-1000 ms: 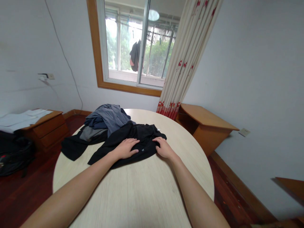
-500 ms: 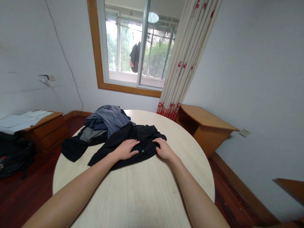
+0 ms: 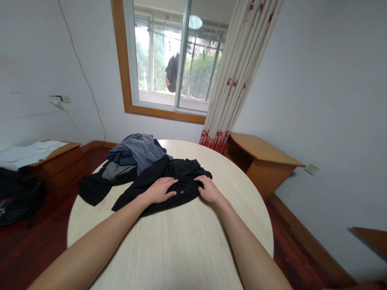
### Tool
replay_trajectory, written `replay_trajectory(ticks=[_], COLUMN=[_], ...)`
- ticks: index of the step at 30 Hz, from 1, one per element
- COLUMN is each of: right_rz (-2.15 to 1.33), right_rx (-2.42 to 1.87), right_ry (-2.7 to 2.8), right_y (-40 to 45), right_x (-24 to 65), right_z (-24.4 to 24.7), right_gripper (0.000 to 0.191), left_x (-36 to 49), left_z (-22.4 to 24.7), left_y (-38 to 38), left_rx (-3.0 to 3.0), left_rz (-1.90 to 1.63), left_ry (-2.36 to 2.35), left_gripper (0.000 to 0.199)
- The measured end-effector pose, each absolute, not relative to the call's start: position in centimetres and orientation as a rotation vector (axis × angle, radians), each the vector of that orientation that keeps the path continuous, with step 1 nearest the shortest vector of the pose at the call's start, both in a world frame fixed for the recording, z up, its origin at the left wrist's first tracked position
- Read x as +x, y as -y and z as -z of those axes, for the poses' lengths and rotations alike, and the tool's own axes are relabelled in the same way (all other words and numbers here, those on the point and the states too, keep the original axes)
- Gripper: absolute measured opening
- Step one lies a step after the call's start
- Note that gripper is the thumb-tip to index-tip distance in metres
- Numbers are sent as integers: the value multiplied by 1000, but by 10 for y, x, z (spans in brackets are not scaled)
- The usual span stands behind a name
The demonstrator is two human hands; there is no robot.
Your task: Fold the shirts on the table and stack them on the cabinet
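A crumpled black garment (image 3: pixel 184 177) lies on the round pale table (image 3: pixel 178 241). My left hand (image 3: pixel 161 190) rests flat on its middle, fingers spread. At the garment's right end is my right hand (image 3: pixel 208 188), with its fingers bent and apart, fingertips touching the cloth. A small light mark shows on the fabric between the hands. Behind and to the left, a heap of grey-blue and dark clothes (image 3: pixel 143 151) touches the black garment, and a black piece of cloth (image 3: pixel 95 187) spreads out from under it toward the table's left edge.
A wooden desk (image 3: pixel 263 151) stands beyond the table's right side, near a long curtain (image 3: pixel 236 76). On the left are a low drawer cabinet (image 3: pixel 62 165) with papers on top and a black bag (image 3: pixel 18 197). A window is behind the table.
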State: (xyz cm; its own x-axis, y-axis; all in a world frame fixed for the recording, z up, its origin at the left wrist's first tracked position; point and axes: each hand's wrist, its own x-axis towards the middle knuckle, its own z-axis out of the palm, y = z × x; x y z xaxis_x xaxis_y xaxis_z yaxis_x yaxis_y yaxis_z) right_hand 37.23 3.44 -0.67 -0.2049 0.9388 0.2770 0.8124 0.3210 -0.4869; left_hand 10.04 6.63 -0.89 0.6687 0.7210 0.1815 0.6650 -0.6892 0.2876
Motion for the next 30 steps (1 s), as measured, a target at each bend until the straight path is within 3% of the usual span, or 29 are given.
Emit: replay_trajectory(ticks=[30], right_rz=[-319], right_rx=[-1551], right_ry=[2077], right_y=[-33], right_x=[372], right_z=[5], right_gripper=[45], left_x=[100], left_z=[11], left_y=[-67], left_rx=[2682], left_rz=[-439], left_ry=[-1111], left_gripper=[59])
